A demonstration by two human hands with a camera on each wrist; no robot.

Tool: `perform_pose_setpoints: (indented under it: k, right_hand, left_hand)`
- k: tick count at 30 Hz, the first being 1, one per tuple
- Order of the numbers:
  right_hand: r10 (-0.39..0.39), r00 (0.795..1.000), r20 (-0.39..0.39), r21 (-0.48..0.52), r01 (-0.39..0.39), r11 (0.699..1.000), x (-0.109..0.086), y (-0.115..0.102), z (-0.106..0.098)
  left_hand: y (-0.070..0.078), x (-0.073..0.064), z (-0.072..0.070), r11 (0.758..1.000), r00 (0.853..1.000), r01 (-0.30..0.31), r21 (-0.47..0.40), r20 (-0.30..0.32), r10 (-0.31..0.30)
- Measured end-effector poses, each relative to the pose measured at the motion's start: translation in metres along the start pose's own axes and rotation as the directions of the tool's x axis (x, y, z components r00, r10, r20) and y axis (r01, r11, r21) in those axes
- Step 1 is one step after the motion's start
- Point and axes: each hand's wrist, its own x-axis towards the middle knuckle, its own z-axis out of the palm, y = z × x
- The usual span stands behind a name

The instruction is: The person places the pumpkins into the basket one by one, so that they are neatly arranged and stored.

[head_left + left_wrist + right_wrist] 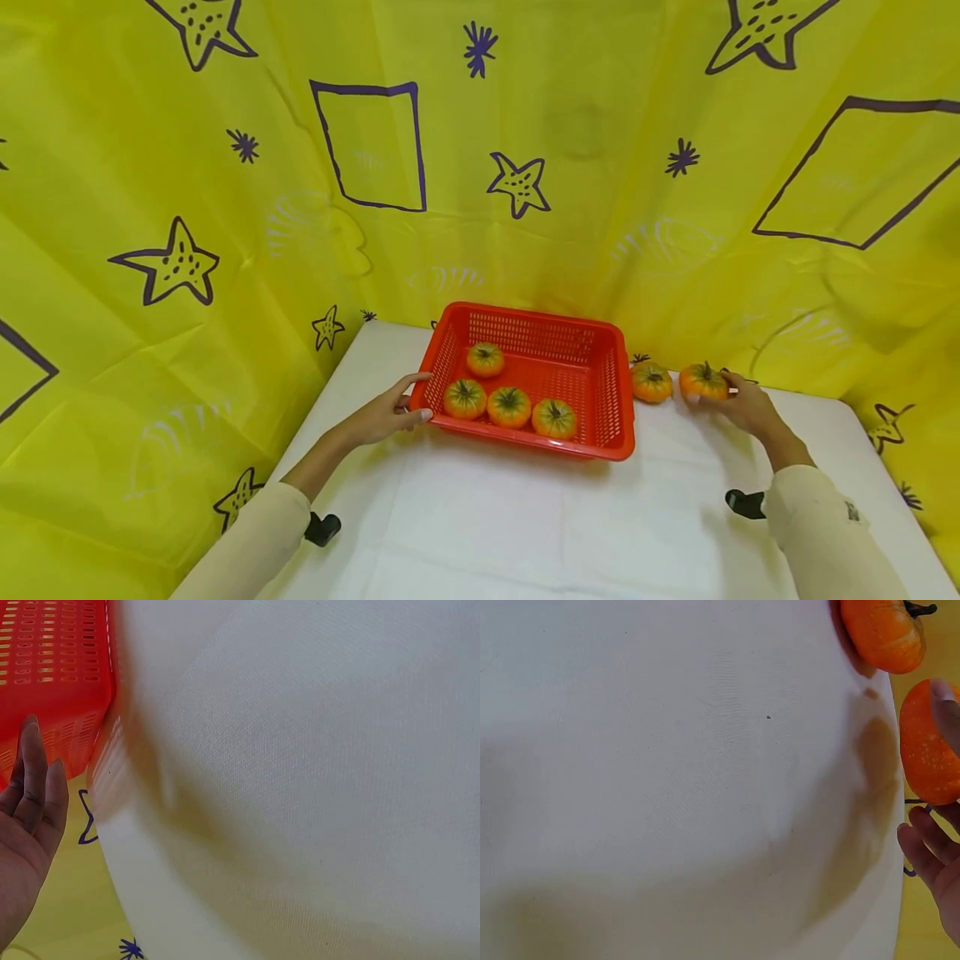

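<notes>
My left hand (386,414) holds the left end of the red plastic basket (525,315), with the thumb at its front corner and a finger at its left rim. In the left wrist view its fingers (34,769) meet the basket's outer wall. Inside the basket sit several small orange-and-green pumpkins (509,407). To the right, my right hand (750,406) grips another small pumpkin (702,382), thumb against its side. A further pumpkin (652,382) rests between that one and the basket's right wall.
A white-covered table (510,525) bears the basket. Yellow cloth (585,225) with drawn stars and shapes hangs right behind the table's back edge and along the sides. Dark mounts (322,529) jut from below both sleeves.
</notes>
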Motion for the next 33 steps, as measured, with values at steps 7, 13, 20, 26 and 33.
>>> perform_pose_setpoints:
  k: [7, 13, 20, 26, 33]
  right_hand:
    - [0.002, 0.998, -0.06, 0.044, 0.001, 0.999, -0.008, -0.008, -0.013]
    - [-0.051, 0.993, -0.11, 0.138, 0.066, 0.988, -0.014, -0.02, -0.025]
    - [-0.132, 0.985, -0.114, 0.19, 0.152, 0.97, -0.014, -0.042, -0.032]
    - [-0.212, 0.967, -0.14, 0.222, 0.239, 0.945, -0.014, -0.066, -0.033]
    - [-0.311, 0.94, -0.141, 0.284, 0.339, 0.897, -0.018, -0.1, -0.03]
  left_hand:
    - [0.003, 0.002, -0.003, 1.0, 1.0, 0.001, 0.006, -0.006, -0.001]
    - [0.003, 0.002, -0.002, 1.0, 1.0, -0.006, -0.01, -0.006, 0.006]
    - [0.0, 0.0, 0.0, 1.0, 1.0, -0.011, -0.027, -0.003, 0.011]
    - [0.001, 0.001, 0.0, 1.0, 1.0, -0.01, -0.027, -0.003, 0.01]
    - [0.0, -0.001, 0.0, 0.999, 1.0, -0.012, -0.04, 0.002, 0.012]
